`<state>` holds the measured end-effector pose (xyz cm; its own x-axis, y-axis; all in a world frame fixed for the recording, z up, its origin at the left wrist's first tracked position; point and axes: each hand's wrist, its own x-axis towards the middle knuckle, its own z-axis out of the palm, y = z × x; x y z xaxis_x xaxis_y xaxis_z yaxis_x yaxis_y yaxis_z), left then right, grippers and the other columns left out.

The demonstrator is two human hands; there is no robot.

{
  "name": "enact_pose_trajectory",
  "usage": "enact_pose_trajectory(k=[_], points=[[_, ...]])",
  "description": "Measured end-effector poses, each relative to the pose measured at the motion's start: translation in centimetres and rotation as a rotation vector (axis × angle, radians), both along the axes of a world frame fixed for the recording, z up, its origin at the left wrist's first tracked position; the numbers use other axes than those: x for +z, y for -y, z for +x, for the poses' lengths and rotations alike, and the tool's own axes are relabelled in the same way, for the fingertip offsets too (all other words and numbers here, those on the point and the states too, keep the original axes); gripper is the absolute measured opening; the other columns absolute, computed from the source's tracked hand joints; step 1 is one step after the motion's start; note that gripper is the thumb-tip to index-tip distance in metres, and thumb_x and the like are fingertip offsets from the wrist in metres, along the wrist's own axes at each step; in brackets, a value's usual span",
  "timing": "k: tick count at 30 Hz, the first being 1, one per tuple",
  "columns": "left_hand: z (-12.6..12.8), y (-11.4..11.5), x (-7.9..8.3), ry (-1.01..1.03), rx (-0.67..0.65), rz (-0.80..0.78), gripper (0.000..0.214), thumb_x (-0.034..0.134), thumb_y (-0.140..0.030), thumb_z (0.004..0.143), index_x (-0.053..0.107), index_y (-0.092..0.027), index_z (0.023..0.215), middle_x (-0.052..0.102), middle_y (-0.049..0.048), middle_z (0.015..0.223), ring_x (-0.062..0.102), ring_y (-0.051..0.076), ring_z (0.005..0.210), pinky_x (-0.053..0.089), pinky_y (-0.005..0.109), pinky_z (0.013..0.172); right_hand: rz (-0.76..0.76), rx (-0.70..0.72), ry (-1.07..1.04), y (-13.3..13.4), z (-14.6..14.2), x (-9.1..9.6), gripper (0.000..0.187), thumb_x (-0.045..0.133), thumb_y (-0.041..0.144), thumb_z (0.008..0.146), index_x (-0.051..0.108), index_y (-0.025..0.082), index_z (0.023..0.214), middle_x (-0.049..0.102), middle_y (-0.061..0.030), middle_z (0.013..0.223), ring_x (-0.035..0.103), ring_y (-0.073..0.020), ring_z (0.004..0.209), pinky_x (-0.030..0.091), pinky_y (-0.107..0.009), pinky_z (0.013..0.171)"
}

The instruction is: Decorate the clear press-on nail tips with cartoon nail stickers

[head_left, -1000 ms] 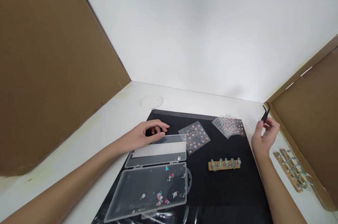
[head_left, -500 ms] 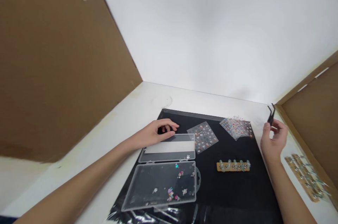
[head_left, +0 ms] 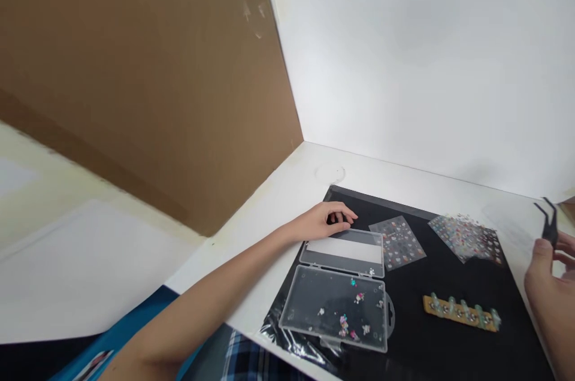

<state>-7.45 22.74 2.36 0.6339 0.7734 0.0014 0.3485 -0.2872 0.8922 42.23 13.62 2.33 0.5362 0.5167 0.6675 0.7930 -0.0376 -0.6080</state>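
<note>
My left hand [head_left: 327, 220] rests, fingers loosely bent and apart, at the far edge of an open clear plastic case [head_left: 332, 333]. It holds nothing that I can see. Small colourful charms [head_left: 344, 326] lie scattered in the case's near half, and a white strip [head_left: 345, 249] crosses the far half. At the right edge of the view, my right hand [head_left: 550, 279] grips black bent-tip tweezers [head_left: 548, 228], points upward and apart. Part of that hand is cut off by the frame. Nearest to it is a wooden stand [head_left: 460, 313] with several clear nail tips on it.
A black mat [head_left: 417, 345] covers much of the white table [head_left: 251, 219]. Two sticker sheets [head_left: 398, 242] [head_left: 467, 237] lie toward its back, the right one strewn with small bits. A brown board [head_left: 157, 69] and a white wall [head_left: 404, 57] enclose the table.
The view has swung left, so everything sits further right and the second nail stand has left the frame. My left hand stays at the case; my right still grips the tweezers.
</note>
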Motion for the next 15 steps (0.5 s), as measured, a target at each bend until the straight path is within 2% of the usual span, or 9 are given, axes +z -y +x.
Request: enact_pose_trajectory(k=[3,7,10,15], points=[[-0.1,-0.3,-0.1,0.027,-0.009,-0.001,0.035,0.072,-0.048,0.099,0.079,-0.025,0.125,0.081,0.0101,0.12,0.072,0.02,0.094,0.058,0.035,0.084,-0.082,0.034,0.076,0.3,0.1,-0.2,0.051,0.07,0.066,0.104,0.072,0.02,0.124,0.072,-0.005,0.11,0.068,-0.0188,0.091,0.062,-0.044,0.089],[-0.4,-0.8,-0.8,0.039,0.017,-0.004,0.039,0.073,-0.054,0.097,0.079,-0.026,0.124,0.082,0.0085,0.113,0.074,0.021,0.092,0.06,0.035,0.081,-0.216,0.035,0.101,0.5,1.0,-1.7,0.043,0.073,0.053,0.107,0.07,0.019,0.133,0.073,-0.0077,0.125,0.073,-0.0212,0.105,0.065,-0.044,0.092],[-0.6,-0.9,-1.4,0.03,0.039,0.01,0.045,0.074,-0.052,0.096,0.077,-0.03,0.135,0.083,0.007,0.112,0.076,0.022,0.093,0.062,0.035,0.084,-0.299,0.001,0.074,0.6,1.9,-2.7,0.044,0.074,0.051,0.107,0.068,0.02,0.137,0.072,-0.0092,0.133,0.073,-0.0232,0.112,0.065,-0.046,0.096],[-1.4,-1.2,-2.0,-0.036,0.108,0.121,0.041,0.068,-0.053,0.098,0.08,-0.033,0.131,0.081,0.0066,0.109,0.074,0.022,0.089,0.061,0.034,0.08,-0.412,-0.012,0.014,0.8,2.4,-3.2,0.044,0.073,0.051,0.107,0.068,0.021,0.139,0.071,-0.01,0.137,0.072,-0.0245,0.116,0.065,-0.048,0.099]])
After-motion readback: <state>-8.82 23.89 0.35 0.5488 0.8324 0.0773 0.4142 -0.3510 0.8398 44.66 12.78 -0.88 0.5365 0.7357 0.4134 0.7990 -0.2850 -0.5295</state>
